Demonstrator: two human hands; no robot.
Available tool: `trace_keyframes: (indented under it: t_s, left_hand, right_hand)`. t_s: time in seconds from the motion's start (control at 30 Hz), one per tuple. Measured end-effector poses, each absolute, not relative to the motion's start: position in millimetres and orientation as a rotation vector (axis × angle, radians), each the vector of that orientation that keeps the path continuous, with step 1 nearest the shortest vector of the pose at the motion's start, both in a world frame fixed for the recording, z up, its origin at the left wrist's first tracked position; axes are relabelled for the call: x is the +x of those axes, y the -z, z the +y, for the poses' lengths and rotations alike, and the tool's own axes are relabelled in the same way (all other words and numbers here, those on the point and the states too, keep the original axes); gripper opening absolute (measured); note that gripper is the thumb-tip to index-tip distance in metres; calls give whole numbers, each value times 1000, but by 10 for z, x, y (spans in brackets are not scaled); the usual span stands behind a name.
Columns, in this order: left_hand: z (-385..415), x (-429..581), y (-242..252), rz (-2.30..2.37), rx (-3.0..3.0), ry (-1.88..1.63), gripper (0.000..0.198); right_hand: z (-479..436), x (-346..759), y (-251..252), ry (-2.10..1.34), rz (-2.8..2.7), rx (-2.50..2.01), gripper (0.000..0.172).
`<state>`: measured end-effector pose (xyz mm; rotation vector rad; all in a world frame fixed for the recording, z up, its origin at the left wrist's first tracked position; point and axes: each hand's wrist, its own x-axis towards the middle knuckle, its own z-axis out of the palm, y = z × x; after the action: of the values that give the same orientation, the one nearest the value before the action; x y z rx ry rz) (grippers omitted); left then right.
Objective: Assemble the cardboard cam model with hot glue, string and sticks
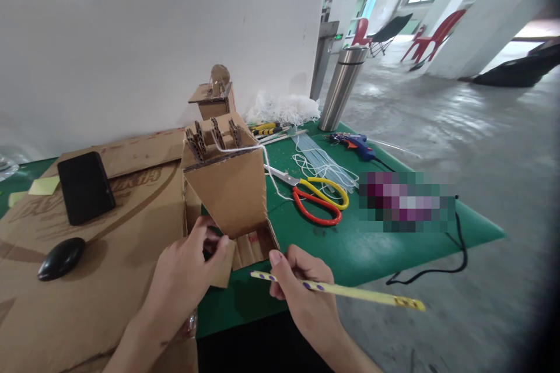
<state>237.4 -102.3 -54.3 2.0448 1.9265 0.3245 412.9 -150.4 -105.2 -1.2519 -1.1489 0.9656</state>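
One green counter [376, 250] carries our cardboard structure [231, 198], which stands near its front edge. Our left hand [186, 265] and right hand [306, 282] have their fingers closed: the right around a spotted pencil [350, 291], the left pinching a small cardboard piece [224, 274] beside the structure's base. We do well to brace that piece squarely, pressing gently so nothing buckles.

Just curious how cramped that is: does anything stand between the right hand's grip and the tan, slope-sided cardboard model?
Nothing visible does. The right grip, holding a yellow pencil with purple spots, is by the cardboard model at its near right corner.
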Motion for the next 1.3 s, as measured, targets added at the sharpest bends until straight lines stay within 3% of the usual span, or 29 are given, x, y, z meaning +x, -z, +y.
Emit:
trace_keyframes:
  t_s: [0.3,0.43,0.57,0.73,1.3]
  left_hand:
    - [-1191,2173,642,1706,1802,-770,26]
    - [-1224,2174,612,1610,1732,-1000,21]
    - [-1282,2235,581,1563,1725,-1146,16]
    - [-1400,2307,632,1542,1662,-1037,15]
    - [-1306,2316,634,1805,2309,-531,12]
  right_hand:
    - [-1541,4158,1101,-914,-980,-1065,46]
    - [-1583,4183,1115,-784,-1154,-926,43]
    - [-1639,4157,1055,-513,-1570,-940,20]
    - [-1677,4063,1092,-399,-1669,-1032,4]
    - [-1607,3937,1165,-276,-1655,-1136,15]
